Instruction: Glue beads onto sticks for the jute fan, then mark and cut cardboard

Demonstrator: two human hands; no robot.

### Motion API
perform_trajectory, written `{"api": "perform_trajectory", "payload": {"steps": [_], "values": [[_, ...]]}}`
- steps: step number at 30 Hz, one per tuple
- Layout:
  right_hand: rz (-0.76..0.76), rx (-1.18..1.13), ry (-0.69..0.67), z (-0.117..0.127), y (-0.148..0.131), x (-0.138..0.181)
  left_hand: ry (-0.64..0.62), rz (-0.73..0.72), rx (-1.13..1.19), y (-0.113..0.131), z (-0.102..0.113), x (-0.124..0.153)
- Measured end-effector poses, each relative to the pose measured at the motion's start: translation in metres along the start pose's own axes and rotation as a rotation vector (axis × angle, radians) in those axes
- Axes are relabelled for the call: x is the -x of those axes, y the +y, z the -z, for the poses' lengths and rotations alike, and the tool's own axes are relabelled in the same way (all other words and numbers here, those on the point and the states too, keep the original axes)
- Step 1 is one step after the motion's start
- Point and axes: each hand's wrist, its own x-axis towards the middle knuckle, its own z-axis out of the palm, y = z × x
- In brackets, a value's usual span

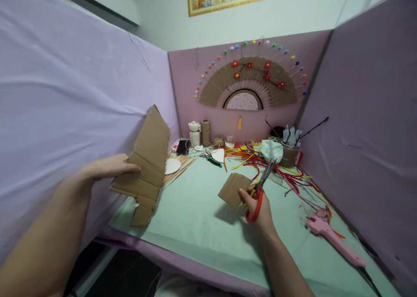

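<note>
On the left, my left hand (125, 166) grips a large piece of brown cardboard (150, 153) by its edge and holds it tilted above the table. The sheet has creases and a notch cut from its lower side. Over the middle of the table, my right hand (259, 208) pinches a small, roughly square cardboard piece (235, 190) between thumb and fingers. That same hand also carries red-handled scissors (257, 205), their blades pointing up and away. Part of the handles is hidden by the fingers.
A pink glue gun (335, 236) lies at the right with its cord. Pipe cleaners (250, 156) sprawl at the back, near pliers (213, 160) and a round white disc (172, 166). A container of glue sticks (289, 151) stands back right. A cardboard fan (250, 80) hangs behind.
</note>
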Motion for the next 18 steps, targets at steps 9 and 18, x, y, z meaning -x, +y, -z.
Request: {"api": "perform_trajectory", "payload": {"steps": [9,18], "values": [[0.017,-0.136,0.171,0.002,0.003,-0.007,-0.517,0.184,0.378,0.020,-0.070,0.025],[0.033,-0.154,0.283,0.004,0.001,-0.011,-0.784,0.225,0.595,-0.019,-0.175,0.047]]}}
